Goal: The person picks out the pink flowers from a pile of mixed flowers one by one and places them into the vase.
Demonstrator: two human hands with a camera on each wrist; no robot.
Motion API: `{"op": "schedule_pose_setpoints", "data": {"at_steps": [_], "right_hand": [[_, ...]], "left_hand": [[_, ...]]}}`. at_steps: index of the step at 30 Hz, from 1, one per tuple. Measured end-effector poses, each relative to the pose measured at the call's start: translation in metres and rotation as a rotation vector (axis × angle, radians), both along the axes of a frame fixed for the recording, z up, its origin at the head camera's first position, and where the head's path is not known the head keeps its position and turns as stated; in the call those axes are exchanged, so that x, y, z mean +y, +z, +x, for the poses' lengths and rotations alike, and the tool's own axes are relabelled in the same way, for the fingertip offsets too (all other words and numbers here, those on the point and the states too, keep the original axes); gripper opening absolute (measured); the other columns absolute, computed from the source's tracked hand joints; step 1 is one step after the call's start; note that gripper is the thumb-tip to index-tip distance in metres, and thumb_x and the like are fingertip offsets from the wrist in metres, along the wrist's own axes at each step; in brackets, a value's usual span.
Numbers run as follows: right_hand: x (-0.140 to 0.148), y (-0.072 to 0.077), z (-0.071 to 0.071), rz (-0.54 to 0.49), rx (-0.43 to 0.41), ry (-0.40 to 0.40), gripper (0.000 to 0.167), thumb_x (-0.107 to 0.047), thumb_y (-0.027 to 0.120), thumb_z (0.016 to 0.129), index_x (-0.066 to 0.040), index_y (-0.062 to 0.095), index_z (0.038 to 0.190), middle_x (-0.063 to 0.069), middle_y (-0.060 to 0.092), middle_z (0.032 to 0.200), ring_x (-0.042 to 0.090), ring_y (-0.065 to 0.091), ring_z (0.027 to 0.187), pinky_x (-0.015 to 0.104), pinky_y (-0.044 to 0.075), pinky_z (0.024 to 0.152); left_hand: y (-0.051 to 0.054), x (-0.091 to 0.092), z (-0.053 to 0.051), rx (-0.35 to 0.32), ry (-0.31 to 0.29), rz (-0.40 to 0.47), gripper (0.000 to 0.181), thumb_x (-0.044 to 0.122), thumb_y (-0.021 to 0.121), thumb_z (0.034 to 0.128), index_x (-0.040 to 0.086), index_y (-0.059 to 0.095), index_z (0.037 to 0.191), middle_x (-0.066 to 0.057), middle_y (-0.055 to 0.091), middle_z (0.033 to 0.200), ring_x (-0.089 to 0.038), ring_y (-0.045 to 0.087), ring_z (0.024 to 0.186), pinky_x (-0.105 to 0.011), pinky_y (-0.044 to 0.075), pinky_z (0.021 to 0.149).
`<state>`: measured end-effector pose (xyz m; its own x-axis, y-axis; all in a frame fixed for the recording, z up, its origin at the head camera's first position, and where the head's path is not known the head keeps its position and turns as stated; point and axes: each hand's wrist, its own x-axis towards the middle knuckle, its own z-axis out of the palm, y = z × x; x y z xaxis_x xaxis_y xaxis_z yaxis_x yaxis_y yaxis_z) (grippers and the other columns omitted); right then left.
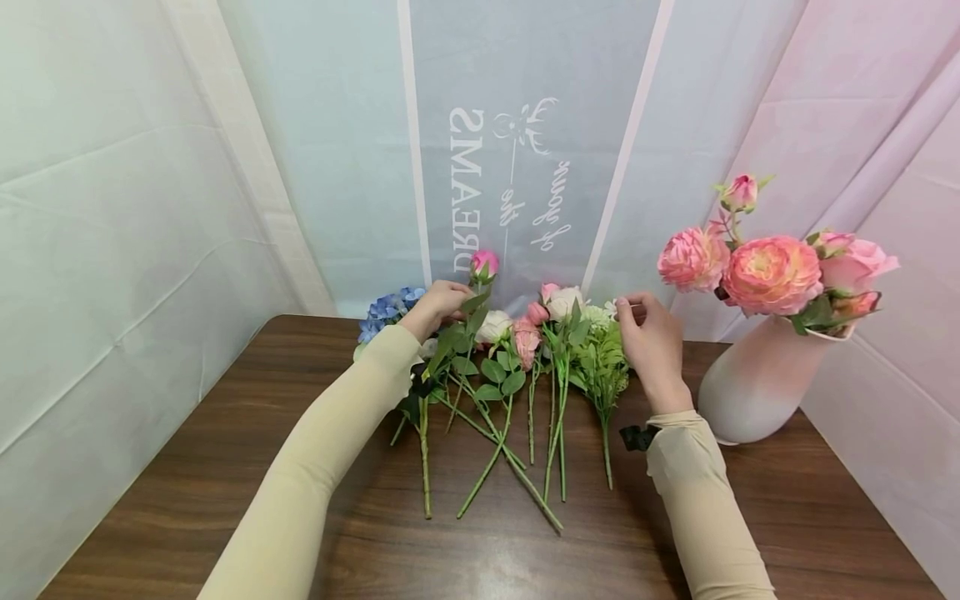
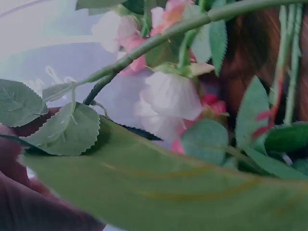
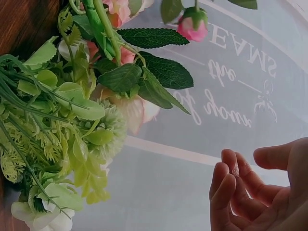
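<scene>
My left hand [image 1: 444, 302] is at the upper stem of a pink rosebud [image 1: 485, 265], which stands higher than the flowers around it. In the left wrist view, leaves [image 2: 72, 127] cover most of the fingers, which seem to pinch the stem. Blue hydrangea [image 1: 388, 312] is beside that hand. My right hand [image 1: 652, 337] hovers at the right end of the row, near green foliage [image 1: 602, 354] and a white flower [image 3: 45, 214]. Its fingers are loosely bent, the thumb stands apart, and nothing is between them.
A white and pink vase [image 1: 757, 383] with several pink flowers [image 1: 772, 273] stands on the right. White and pink roses [image 1: 564, 303] lie along the back of the brown table [image 1: 285, 400], stems toward the front. A printed cloth [image 1: 525, 67] hangs behind.
</scene>
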<state>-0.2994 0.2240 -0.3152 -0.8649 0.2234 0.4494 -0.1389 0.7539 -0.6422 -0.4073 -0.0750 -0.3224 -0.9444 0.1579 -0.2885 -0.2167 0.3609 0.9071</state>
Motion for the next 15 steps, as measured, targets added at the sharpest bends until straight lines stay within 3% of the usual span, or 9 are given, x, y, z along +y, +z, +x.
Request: {"op": "schedule_pose_setpoints", "data": {"at_steps": [4,8,15], "right_hand": [[0.000,0.000,0.000,0.000,0.000,0.003,0.042,-0.039,0.043,0.099,-0.003,0.063,0.109,0.017,0.070,0.096,0.032,0.063,0.087,0.047,0.047,0.078],[0.000,0.001,0.001,-0.001,-0.001,0.004,0.041,-0.038,0.044,0.100,-0.003,0.062,0.109,0.017,0.070,0.096,0.032,0.063,0.087,0.047,0.047,0.078],[-0.003,0.004,0.002,-0.018,0.001,0.005,0.041,-0.038,0.044,0.099,-0.003,0.063,0.109,0.017,0.069,0.096,0.033,0.063,0.089,0.046,0.047,0.080]], "left_hand": [[0.008,0.003,0.004,-0.005,0.002,0.043,0.026,0.019,0.058,0.0946,0.007,0.067,0.115,-0.012,0.058,0.123,-0.011,0.060,0.064,-0.024,0.049,0.056],[0.014,0.006,0.009,0.040,0.001,0.055,0.023,0.021,0.059,0.0944,0.006,0.069,0.108,-0.013,0.062,0.109,-0.013,0.056,0.060,-0.026,0.047,0.054],[0.028,0.010,0.017,0.188,0.022,0.043,0.022,0.022,0.061,0.0933,0.006,0.071,0.105,-0.006,0.055,0.131,-0.012,0.050,0.067,-0.030,0.050,0.058]]}}
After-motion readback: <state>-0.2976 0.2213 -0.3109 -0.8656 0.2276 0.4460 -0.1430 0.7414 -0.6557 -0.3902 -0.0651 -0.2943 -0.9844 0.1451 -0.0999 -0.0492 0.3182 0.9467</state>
